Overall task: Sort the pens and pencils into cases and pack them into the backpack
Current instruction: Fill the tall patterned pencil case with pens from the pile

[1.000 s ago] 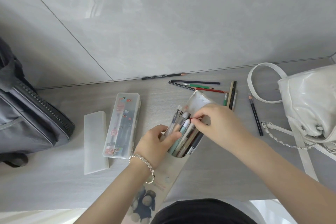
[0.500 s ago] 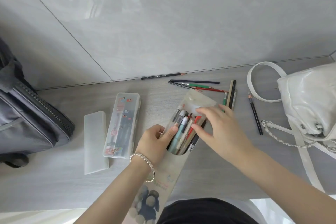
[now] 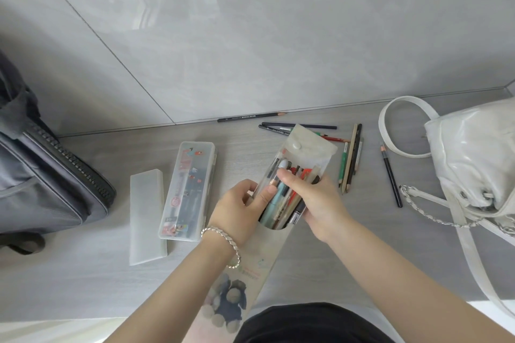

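The grey bench (image 3: 83, 273) runs wall to wall and its back edge butts right up against the tiled wall. The grey backpack (image 3: 41, 175) sits at the far left, half out of shot, with its zipper side facing the middle. On the far right there's a white bag (image 3: 473, 164) with its strap and chain spilling onto the bench.

The long soft pouch (image 3: 309, 147) sits dead centre, running diagonally from the near edge up towards the wall, flap open and stuffed with pens (image 3: 274, 203). Both hands are on it. The left hand (image 3: 239, 211) grips the left edge with its fingers (image 3: 245, 185) curled round and the thumb lying across the front. The right hand (image 3: 315, 200) is wrapped round the right edge, with one fingertip on the pen tops.

Left of the pouch is a clear hard case (image 3: 189, 189) with stickers, and a frosted case (image 3: 146, 214) lies just beside that. A strip of bare bench separates them from the backpack.

For the loose pencils, one lies along the wall edge (image 3: 250, 117) and a few are fanned behind the flap (image 3: 299, 126). A bundle (image 3: 349, 164) sits just right of the pouch, and a single dark one (image 3: 391, 178) is near the white bag's chain.
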`<move>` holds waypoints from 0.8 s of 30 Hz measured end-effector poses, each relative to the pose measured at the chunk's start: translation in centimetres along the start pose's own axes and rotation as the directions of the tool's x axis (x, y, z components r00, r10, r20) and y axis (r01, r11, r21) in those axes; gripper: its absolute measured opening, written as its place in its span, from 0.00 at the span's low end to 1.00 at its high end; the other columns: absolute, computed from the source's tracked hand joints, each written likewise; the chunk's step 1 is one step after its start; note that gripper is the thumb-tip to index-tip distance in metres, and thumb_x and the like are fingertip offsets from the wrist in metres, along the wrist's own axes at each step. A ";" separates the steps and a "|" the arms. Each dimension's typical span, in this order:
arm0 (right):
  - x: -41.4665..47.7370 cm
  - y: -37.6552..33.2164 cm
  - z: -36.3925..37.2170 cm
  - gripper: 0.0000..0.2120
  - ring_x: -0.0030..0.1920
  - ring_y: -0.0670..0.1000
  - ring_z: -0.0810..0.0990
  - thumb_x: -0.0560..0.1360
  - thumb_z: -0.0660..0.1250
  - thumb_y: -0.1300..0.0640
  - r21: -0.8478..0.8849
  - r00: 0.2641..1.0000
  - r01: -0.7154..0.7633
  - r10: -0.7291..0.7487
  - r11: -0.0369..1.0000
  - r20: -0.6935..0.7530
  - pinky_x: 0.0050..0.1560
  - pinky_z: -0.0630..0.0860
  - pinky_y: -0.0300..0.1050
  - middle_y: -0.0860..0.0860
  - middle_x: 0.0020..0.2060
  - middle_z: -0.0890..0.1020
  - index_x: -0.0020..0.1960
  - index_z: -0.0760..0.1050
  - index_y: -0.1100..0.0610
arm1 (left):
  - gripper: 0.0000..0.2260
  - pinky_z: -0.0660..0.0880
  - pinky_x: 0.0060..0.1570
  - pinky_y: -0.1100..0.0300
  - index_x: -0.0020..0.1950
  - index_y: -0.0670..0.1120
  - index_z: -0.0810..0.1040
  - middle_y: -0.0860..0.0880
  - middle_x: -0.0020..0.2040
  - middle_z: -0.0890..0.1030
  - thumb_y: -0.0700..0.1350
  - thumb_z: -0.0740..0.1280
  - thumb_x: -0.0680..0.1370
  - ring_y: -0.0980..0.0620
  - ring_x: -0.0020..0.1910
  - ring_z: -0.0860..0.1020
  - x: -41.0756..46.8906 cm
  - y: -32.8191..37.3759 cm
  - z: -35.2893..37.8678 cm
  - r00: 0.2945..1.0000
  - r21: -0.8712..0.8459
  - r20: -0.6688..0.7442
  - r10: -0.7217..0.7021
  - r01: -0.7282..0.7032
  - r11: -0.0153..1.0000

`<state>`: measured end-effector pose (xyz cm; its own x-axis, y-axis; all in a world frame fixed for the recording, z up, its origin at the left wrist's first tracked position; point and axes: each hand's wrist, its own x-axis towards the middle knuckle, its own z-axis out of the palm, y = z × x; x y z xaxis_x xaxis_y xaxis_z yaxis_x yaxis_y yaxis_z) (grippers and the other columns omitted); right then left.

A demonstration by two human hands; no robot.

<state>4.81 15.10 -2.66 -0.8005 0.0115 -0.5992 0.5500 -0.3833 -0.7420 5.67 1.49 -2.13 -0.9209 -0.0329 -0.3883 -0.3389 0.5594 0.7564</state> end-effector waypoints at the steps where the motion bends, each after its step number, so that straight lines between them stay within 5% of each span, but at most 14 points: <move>1: 0.1 0.1 0.2 0.17 0.49 0.54 0.82 0.64 0.76 0.59 0.011 0.999 -0.007 0.007 1.000 -0.043 0.51 0.79 0.51 0.54 0.48 0.84 0.52 0.79 0.57 | 0.12 0.63 0.26 0.67 0.37 0.51 0.74 0.54 0.25 0.68 0.58 0.64 0.73 0.57 0.24 0.65 0.0 0.2 -0.2 1.000 0.036 0.015 0.021 -0.021 0.999; 4: 0.8 0.2 0.6 0.13 0.45 0.51 0.83 0.63 0.77 0.59 0.038 0.985 -0.018 0.024 0.999 -0.172 0.49 0.79 0.48 0.53 0.44 0.84 0.47 0.80 0.56 | 0.23 0.69 0.36 0.68 0.58 0.52 0.76 0.55 0.35 0.75 0.64 0.63 0.69 0.58 0.33 0.73 -0.2 0.7 -0.9 0.997 0.137 0.074 0.023 -0.033 0.990; 6: 1.1 0.1 0.3 0.11 0.43 0.51 0.82 0.63 0.77 0.59 0.072 0.970 -0.019 0.036 0.997 -0.239 0.48 0.79 0.47 0.52 0.41 0.84 0.43 0.79 0.56 | 0.41 0.73 0.51 0.62 0.72 0.53 0.62 0.52 0.52 0.76 0.67 0.66 0.62 0.55 0.48 0.76 -0.7 0.3 -1.7 0.991 0.245 0.129 -0.039 0.006 0.970; 10: 1.9 -0.7 -1.4 0.21 0.47 0.53 0.82 0.62 0.78 0.57 0.223 0.914 -0.002 0.092 0.975 -0.395 0.47 0.80 0.48 0.53 0.47 0.83 0.52 0.77 0.59 | 0.58 0.69 0.65 0.54 0.75 0.51 0.39 0.53 0.70 0.61 0.69 0.70 0.59 0.53 0.65 0.68 -3.2 -2.0 -2.4 0.967 0.631 0.220 -0.132 -0.038 0.774; 13: 2.0 -1.1 -2.3 0.17 0.41 0.49 0.81 0.64 0.77 0.56 0.261 0.897 0.010 0.106 0.965 -0.428 0.37 0.78 0.43 0.52 0.43 0.82 0.48 0.75 0.58 | 0.52 0.67 0.66 0.52 0.75 0.51 0.39 0.55 0.70 0.60 0.65 0.69 0.63 0.51 0.68 0.63 -4.5 -3.7 -2.2 0.988 0.710 0.116 -0.098 -0.014 0.704; 16: 2.1 -0.8 -2.6 0.14 0.40 0.48 0.81 0.65 0.76 0.56 0.291 0.903 0.010 0.116 0.957 -0.413 0.35 0.76 0.42 0.50 0.42 0.82 0.46 0.75 0.57 | 0.41 0.66 0.60 0.61 0.72 0.53 0.51 0.56 0.65 0.64 0.57 0.70 0.66 0.53 0.59 0.64 -4.4 -4.2 -2.3 0.998 0.595 0.020 -0.058 0.035 0.803; 20: 2.3 0.0 -2.3 0.20 0.50 0.51 0.81 0.63 0.77 0.55 0.286 0.930 0.011 0.096 0.958 -0.354 0.54 0.78 0.49 0.52 0.52 0.82 0.52 0.76 0.56 | 0.36 0.56 0.56 0.68 0.70 0.52 0.56 0.58 0.57 0.62 0.53 0.70 0.68 0.58 0.52 0.55 -3.7 -3.0 -1.7 0.998 0.537 0.023 0.054 -0.058 0.841; 24: 1.4 0.6 -1.6 0.20 0.56 0.54 0.80 0.56 0.80 0.51 0.161 0.963 0.057 -0.012 0.985 -0.270 0.64 0.72 0.55 0.56 0.54 0.82 0.45 0.78 0.53 | 0.37 0.53 0.55 0.70 0.70 0.51 0.57 0.58 0.55 0.62 0.51 0.72 0.66 0.55 0.57 0.60 -3.1 -2.8 -0.5 0.997 0.432 -0.014 0.072 -0.059 0.900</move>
<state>4.42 16.38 -4.44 -0.7129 0.2649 -0.6493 0.4577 -0.5258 -0.7170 9.37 -0.38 -2.78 -0.9457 -0.0043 -0.3250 -0.1676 0.8631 0.4763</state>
